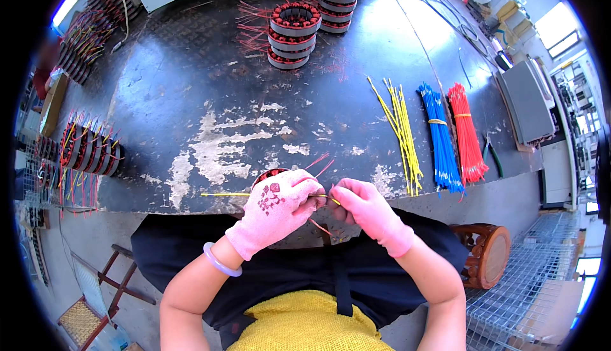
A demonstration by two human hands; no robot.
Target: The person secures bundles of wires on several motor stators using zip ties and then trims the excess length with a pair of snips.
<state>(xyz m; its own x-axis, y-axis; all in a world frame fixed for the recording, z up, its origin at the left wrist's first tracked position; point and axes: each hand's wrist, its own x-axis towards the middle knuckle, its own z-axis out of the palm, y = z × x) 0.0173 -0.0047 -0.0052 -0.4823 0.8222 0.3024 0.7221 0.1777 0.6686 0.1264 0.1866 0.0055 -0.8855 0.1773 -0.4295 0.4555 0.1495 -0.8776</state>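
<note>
At the table's near edge, my left hand, in a pink glove, is closed with its back upward. It covers most of a stator with red windings, whose rim shows above the knuckles. Thin red leads stick out beyond the fingers. A yellow wire runs from the left beneath this hand and comes out between both hands. My right hand, gloved in pink too, pinches the wire's end close to the left fingertips. The exact joint between the fingers is too small to make out.
Loose yellow wires, a blue wire bundle, a red wire bundle and pliers lie to the right. Stacked stators stand at the back; a row of wired stators sits left. A wooden stool is at lower right.
</note>
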